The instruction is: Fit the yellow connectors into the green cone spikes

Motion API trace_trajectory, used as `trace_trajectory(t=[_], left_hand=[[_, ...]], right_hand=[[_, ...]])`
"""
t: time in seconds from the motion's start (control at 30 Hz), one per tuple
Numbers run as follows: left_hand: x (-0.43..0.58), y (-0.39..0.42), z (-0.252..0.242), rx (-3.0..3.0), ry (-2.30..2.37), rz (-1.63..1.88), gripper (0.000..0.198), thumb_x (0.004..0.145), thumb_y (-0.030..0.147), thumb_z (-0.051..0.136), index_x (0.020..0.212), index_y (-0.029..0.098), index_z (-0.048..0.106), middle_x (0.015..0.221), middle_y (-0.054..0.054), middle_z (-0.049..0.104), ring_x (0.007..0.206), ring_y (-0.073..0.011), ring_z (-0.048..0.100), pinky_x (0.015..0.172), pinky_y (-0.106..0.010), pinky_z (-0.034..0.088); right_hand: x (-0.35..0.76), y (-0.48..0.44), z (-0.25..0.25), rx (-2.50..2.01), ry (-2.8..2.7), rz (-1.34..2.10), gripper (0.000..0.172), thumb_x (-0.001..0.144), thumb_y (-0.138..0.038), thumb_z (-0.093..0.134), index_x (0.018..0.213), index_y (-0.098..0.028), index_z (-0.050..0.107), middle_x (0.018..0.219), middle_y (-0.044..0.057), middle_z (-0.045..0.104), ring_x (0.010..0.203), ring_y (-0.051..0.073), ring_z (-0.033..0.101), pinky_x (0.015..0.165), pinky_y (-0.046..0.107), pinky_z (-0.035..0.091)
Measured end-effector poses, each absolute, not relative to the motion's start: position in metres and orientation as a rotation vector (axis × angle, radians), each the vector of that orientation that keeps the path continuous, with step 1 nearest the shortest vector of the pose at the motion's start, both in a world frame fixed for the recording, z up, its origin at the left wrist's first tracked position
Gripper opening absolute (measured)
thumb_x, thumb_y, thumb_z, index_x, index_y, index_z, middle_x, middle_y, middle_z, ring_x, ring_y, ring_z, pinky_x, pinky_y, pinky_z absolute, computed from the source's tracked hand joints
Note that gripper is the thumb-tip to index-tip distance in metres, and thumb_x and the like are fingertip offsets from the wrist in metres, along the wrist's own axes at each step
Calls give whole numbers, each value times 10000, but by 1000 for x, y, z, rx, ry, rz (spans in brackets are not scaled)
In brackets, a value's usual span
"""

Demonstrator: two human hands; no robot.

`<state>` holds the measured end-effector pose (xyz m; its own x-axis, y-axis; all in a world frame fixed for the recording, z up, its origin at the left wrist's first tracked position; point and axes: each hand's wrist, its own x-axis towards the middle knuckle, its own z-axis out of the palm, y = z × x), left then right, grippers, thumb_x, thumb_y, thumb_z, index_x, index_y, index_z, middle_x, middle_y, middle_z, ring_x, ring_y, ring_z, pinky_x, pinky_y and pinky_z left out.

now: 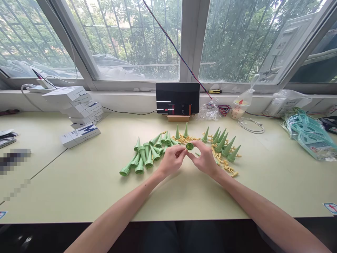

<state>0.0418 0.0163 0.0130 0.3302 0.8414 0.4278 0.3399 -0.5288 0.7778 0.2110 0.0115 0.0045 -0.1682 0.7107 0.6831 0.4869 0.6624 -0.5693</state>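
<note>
Between thumb and fingers of my right hand (204, 158) is a green plastic cone (189, 146), its round open end turned toward me. My left hand (172, 158) is pinched closed right beside the cone's rim; what its fingertips hold, if anything, is hidden. Left of my hands lies a pile of green cones (142, 153), several showing their ribbed open bases. On the right, more green cones (222, 142) stand upright with small yellow plastic pieces (228, 169) around them. Behind my hands, two upright cones (185, 130) stand by more yellow pieces (193, 139).
At the back, a phone (179, 109) showing a timer leans against a dark tablet (177, 92) on a cardboard stand. White boxes (80, 135) are stacked at left. A bagged cup (240, 107), a white cable (250, 125) and wrapped teal plastic parts (310, 131) are at right.
</note>
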Motion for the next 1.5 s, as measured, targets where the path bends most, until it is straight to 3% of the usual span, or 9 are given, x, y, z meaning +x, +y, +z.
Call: trace_trajectory(t=[0.5, 1.03, 1.27, 1.5], left_hand=[[43, 16, 11, 2078, 1007, 1190, 280, 939, 235, 524, 694, 152, 631, 691, -28, 571, 618, -124, 466, 546, -252, 356], [43, 17, 9, 2092, 1019, 1182, 248, 931, 224, 528, 724, 153, 645, 670, -15, 540, 609, -121, 439, 545, -253, 345], [43, 18, 9, 2052, 1049, 1201, 274, 914, 226, 536, 654, 156, 584, 635, 1, 497, 590, -112, 417, 534, -249, 329], [45, 16, 16, 1772, 1021, 1112, 259, 928, 340, 527, 825, 156, 677, 616, 4, 558, 496, -95, 445, 488, -235, 359]], right_hand=[[212, 12, 5, -946, -1897, 193, 185, 929, -259, 605, 1108, -216, 621, 857, 55, 658, 800, 234, 518, 743, 361, 473], [212, 14, -2, -1007, -1925, 244, 278, 941, -253, 570, 1212, -210, 614, 924, 89, 633, 850, 244, 551, 745, 362, 492], [212, 12, 1, -1031, -1908, 304, 227, 936, -275, 598, 1150, -213, 637, 913, 71, 651, 790, 217, 542, 720, 340, 479], [211, 11, 6, -1057, -1859, 304, 226, 929, -373, 618, 1072, -201, 651, 817, 44, 634, 730, 196, 541, 671, 312, 461]])
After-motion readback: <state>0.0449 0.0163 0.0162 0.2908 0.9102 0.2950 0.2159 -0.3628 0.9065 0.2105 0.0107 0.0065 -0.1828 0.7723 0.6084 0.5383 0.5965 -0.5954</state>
